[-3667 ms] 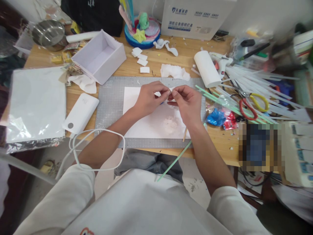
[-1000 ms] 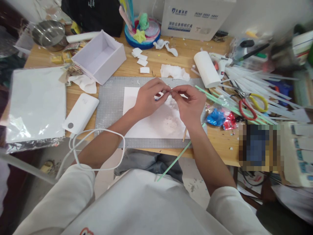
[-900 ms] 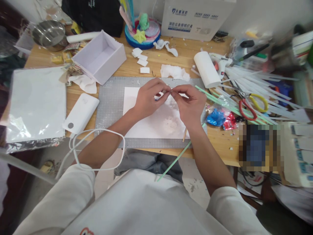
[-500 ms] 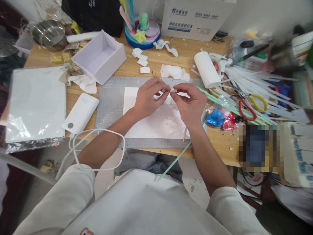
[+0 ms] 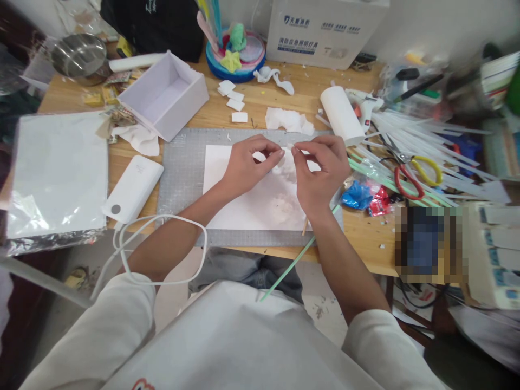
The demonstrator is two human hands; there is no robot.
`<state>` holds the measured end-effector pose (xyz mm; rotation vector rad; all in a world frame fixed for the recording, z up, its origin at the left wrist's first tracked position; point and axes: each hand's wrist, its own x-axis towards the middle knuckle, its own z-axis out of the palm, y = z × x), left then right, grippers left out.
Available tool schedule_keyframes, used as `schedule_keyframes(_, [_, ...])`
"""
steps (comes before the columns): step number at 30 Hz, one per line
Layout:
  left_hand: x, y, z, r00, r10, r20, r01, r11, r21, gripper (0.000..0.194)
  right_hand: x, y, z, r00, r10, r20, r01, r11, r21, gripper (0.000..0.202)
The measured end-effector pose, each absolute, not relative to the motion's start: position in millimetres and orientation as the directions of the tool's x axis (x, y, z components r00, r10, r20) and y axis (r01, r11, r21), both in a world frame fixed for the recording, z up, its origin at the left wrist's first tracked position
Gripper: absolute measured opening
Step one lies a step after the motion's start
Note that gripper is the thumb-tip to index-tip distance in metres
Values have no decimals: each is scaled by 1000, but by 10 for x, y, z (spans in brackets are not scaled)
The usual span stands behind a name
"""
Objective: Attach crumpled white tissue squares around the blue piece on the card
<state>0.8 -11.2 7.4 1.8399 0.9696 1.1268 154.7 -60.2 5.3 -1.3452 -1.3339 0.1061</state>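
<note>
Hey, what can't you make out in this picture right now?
All in the head view:
Whether the left hand and right hand pinch anything between their fingers: too small.
Thin tan wooden stick: upper end hidden by the right hand.
Black fabric item: top cut off by the upper edge.
Dark blue blocky shape at right: pixelated, so unidentifiable.

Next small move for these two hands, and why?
I'd probably bring the right hand across to the left hand, fingertip to fingertip, over the white sheet. Both hold their thumb and fingertips close together, with a gap between the hands, and whitish loose material lies below. Whether either pinches anything is too small to tell.
</note>
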Motion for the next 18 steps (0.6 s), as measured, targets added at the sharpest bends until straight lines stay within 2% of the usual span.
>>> schedule_keyframes(3, [25,-128,70,340,881,330,145,-396,907,22,1521,-616,58,292,701,651,696,312,-647,8])
schedule_keyframes(7, [23,-104,18,311,886,344,129,-398,908,21,1476,-647,91,267,763,589,663,298,-687,8])
schedule_keyframes(11, [20,-89,3,298,883,363,143,-417,897,15,1437,-671,129,278,827,489,513,302,-803,11])
schedule_keyframes(18, [27,-111,45,315,863,396,234,-475,849,11,1458,-610,74,357,908,220,176,166,-970,13])
